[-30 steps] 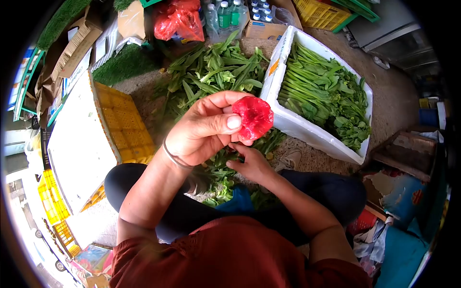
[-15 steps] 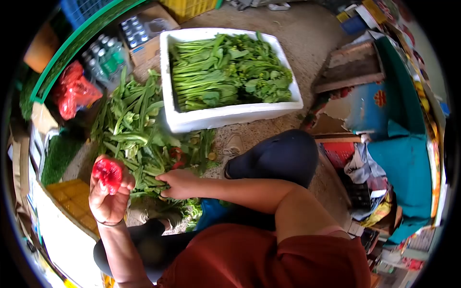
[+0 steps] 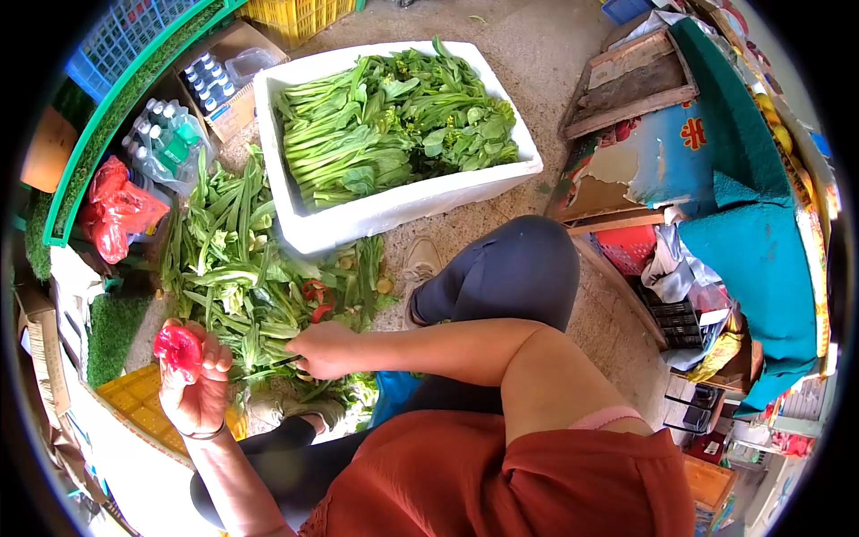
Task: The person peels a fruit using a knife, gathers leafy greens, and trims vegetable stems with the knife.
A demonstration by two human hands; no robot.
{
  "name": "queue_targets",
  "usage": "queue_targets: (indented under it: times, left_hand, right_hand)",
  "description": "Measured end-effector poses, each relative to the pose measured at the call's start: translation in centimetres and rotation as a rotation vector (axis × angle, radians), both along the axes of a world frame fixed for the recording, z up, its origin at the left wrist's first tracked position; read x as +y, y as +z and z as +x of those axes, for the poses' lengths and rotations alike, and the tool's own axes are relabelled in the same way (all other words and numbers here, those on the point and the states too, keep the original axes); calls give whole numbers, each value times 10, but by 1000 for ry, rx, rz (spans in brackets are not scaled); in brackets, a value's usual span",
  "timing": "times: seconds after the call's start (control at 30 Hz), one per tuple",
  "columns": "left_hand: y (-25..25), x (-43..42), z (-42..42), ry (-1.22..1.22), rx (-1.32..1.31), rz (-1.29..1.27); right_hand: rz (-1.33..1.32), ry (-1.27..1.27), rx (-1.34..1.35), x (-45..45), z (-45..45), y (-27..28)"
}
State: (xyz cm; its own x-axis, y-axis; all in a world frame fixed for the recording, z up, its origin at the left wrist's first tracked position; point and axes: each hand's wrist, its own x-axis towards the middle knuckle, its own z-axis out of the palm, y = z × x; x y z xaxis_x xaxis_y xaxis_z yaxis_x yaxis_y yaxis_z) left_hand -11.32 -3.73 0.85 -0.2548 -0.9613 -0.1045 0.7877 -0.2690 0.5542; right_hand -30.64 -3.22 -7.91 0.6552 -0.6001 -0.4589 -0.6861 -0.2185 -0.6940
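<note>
On the speckled floor [image 3: 537, 54] in front of me, a white foam box [image 3: 412, 204] stands packed with leafy greens [image 3: 394, 125], and loose green leaves [image 3: 224, 273] lie strewn along its left side. Farther left I see plastic bottles [image 3: 170, 143], a red plastic bag [image 3: 116, 213] and a blue crate [image 3: 125, 38]; on my right, a teal cloth [image 3: 752, 259] drapes the clutter. My left grip [image 3: 199, 394] is closed round a red fruit piece [image 3: 179, 352], near the yellow crate [image 3: 139, 407]. Its glossy broad face turns up toward me; roundish, it runs slightly longer from upper left to lower right. My right grip [image 3: 324, 351] curls tight on a thin dark tool [image 3: 284, 362], which lies nearly crosswise, free end pointing left.
</note>
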Motion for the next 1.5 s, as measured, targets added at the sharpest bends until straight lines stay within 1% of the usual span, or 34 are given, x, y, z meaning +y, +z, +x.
queue_targets:
  times: [0.3,0.53,0.63,0.77,0.87,0.93,1.0,1.03,1.07,1.1,1.13,1.17,1.2,1.27,1.33,1.37,1.4,1.43,1.47,1.5]
  left_hand:
    - [0,1,-1,6,-26,-5]
    - [7,2,-3,4,-23,-32]
    - [14,4,-7,1,-14,-37]
    - [35,8,-16,-31,30,-91]
    - [45,11,-15,-5,-3,-137]
    - [47,14,-13,-9,3,-179]
    - [49,15,-11,-11,6,-214]
    - [52,17,-11,-2,-3,-198]
    - [52,19,-12,-6,1,-195]
    - [53,19,-12,-9,0,-215]
    - [54,20,-12,-10,-2,-232]
    - [56,20,-15,-5,15,-240]
    - [58,21,-17,-4,14,-240]
    - [60,21,-23,-30,2,-280]
    - [59,23,-32,-33,33,-254]
    - [61,22,-38,-55,37,-258]
    - [61,22,-45,-76,42,-262]
    - [67,21,-52,-148,-36,-212]
    - [67,21,-62,-155,-37,-207]
    - [70,21,-73,-179,-69,-197]
  right_hand:
    - [-52,30,-9,2,-2,-2]
    - [-141,65,3,6,-1,-18]
    - [-159,72,17,7,-5,-16]
    - [-93,108,20,3,-9,-10]
    - [-63,172,85,-8,-15,10]
    - [135,-99,38,-28,-24,22]
    - [-89,-230,-139,-55,-54,31]
    - [-121,-371,-120,-68,-69,70]
    - [96,-667,-273,-85,-90,80]
    - [-388,-749,-121,-104,-114,85]
    - [-154,-921,-365,-112,-139,116]
    - [-319,-1089,-337,-119,-152,141]
    - [-356,-1212,-398,-140,-191,129]
    - [-344,-1393,-361,-163,-252,121]
    - [-295,-1548,-191,-194,-336,65]
    - [-286,-1557,-202,-201,-359,35]
    - [-273,-1688,-215,-207,-379,7]
    - [-258,-1826,-218,-209,-395,-13]
    - [-244,-1843,-220,-213,-402,-29]
    - [-239,-1885,-124,-215,-403,-47]
